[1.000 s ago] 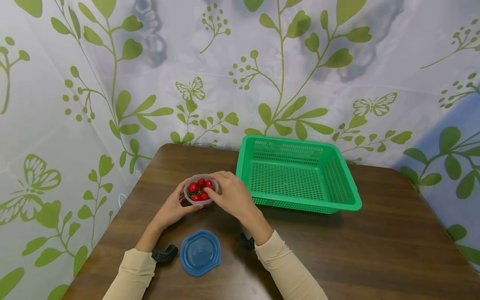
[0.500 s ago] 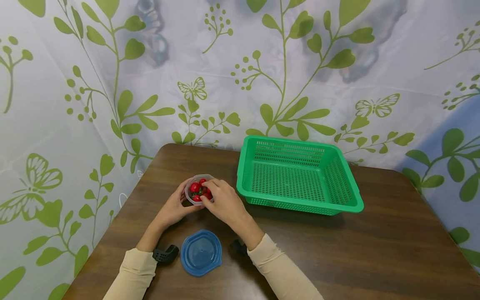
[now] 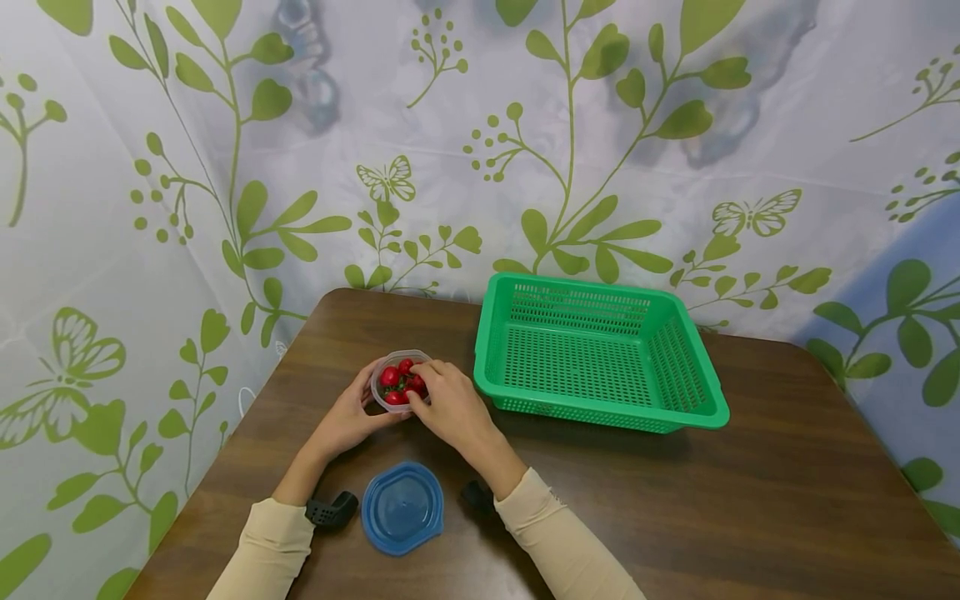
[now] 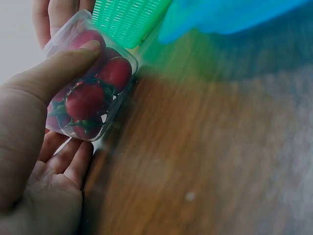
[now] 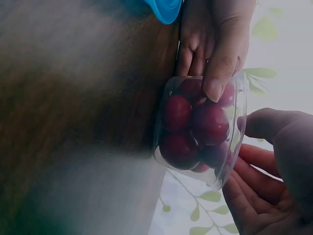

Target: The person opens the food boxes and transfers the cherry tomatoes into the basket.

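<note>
A small clear plastic container (image 5: 164, 93) full of red cherry tomatoes (image 3: 389, 377) stands on the left part of the table. My left hand (image 3: 351, 421) grips it from the left, thumb along the near side and fingers behind. In the left wrist view, green stalks show among the tomatoes through the wall. From the right, my right hand (image 3: 453, 408) reaches over the rim. Its thumb and forefinger pinch a cherry tomato that lies among the others, partly hidden by the fingers. The remaining right fingers lie outside the container in the right wrist view.
A blue lid (image 3: 402, 507) lies on the brown wooden table (image 3: 675, 517) between the forearms. To the right of the hands stands a large green perforated basket (image 3: 600, 408), with nothing inside. Leaf-patterned cloth (image 3: 450, 200) hangs behind the table.
Over the last second my right hand has moved slightly down and left, its fingers going from the container's rim in among the tomatoes. My left hand keeps its grip on the container.
</note>
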Available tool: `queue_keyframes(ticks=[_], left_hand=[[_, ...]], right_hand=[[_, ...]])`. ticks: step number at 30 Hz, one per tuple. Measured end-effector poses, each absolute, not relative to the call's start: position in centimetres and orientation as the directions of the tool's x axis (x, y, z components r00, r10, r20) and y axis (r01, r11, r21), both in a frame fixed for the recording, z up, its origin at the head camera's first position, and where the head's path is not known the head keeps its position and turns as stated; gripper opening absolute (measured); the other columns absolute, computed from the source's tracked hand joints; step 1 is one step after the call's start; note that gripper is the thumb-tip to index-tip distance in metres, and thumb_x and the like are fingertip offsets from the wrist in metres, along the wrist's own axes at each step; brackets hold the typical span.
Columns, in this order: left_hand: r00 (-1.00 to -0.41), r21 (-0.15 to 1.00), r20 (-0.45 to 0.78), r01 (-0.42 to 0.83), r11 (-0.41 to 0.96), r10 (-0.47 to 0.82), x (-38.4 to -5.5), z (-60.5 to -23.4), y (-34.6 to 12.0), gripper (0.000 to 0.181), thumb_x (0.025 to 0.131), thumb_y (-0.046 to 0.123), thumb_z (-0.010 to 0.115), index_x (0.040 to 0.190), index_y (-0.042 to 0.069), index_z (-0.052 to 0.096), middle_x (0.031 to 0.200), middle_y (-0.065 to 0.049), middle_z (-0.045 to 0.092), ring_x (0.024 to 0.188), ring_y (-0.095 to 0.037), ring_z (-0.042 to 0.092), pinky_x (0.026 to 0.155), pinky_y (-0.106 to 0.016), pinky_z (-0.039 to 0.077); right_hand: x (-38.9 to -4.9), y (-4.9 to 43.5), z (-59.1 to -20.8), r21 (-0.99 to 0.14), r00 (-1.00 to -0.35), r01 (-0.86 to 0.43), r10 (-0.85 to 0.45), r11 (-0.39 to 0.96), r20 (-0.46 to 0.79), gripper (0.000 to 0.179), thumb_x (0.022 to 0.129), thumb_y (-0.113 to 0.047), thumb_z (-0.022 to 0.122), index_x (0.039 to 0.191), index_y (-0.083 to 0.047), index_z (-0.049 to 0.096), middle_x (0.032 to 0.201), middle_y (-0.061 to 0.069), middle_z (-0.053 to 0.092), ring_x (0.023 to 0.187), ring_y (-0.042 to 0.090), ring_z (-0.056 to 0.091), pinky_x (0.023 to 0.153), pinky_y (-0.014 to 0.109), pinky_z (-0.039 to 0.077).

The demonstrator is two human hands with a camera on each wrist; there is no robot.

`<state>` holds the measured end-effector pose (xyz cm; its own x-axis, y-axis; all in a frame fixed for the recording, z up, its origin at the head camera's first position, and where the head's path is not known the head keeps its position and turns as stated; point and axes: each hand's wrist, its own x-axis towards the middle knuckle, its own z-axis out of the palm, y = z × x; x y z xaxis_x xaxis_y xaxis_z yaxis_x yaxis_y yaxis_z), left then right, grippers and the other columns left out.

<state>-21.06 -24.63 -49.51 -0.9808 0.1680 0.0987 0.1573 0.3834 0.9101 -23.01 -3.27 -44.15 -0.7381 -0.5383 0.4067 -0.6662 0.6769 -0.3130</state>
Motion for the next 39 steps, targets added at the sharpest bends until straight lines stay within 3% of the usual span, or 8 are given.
queue_keyframes(ticks=[12,21,31,39], left_hand=[[-0.979,0.9,0.108,0.171,0.4,0.175,-21.0,-49.6,-24.8,0.099,0.085,0.023,0.088,0.162,0.014,0.026,0.16,-0.016,0.04,0.148,-0.039,0.041,0.12,-0.058,0.033],[-0.978,0.892,0.107,0.173,0.418,0.177,-20.9,-49.4,-24.8,0.1,0.084,0.024,0.088,0.162,0.013,0.026,0.16,-0.017,0.039,0.148,-0.04,0.04,0.12,-0.06,0.032],[-0.978,0.879,0.109,0.179,0.441,0.18,-20.9,-49.5,-24.9,0.099,0.087,0.025,0.085,0.162,0.011,0.024,0.161,-0.02,0.037,0.149,-0.043,0.038,0.119,-0.059,0.032],[-0.975,0.898,0.097,0.173,0.405,0.2,-20.8,-49.7,-25.0,0.096,0.09,0.018,0.082,0.164,0.012,0.021,0.162,-0.021,0.035,0.149,-0.043,0.037,0.12,-0.059,0.032]], right_hand=[[-23.3,-3.3,-44.4,-0.388,-0.752,-0.658,-0.539,0.645,0.38,0.034,0.096,-0.025,0.074,0.127,-0.009,0.072,0.122,0.007,0.072,0.111,0.022,0.068,0.095,0.032,0.059],[-23.3,-3.6,-44.3,-0.403,-0.736,-0.677,-0.562,0.616,0.377,0.034,0.097,-0.022,0.073,0.127,-0.007,0.071,0.121,0.007,0.072,0.103,0.017,0.07,0.087,0.025,0.06],[-23.2,-3.9,-44.5,-0.371,-0.719,-0.695,-0.6,0.616,0.351,0.034,0.098,-0.032,0.073,0.127,-0.015,0.073,0.128,0.005,0.069,0.118,0.021,0.066,0.103,0.032,0.055],[-23.3,-4.8,-44.8,-0.315,-0.693,-0.72,-0.632,0.618,0.346,0.033,0.101,-0.035,0.067,0.125,-0.014,0.075,0.131,0.002,0.069,0.125,0.02,0.061,0.11,0.033,0.05]])
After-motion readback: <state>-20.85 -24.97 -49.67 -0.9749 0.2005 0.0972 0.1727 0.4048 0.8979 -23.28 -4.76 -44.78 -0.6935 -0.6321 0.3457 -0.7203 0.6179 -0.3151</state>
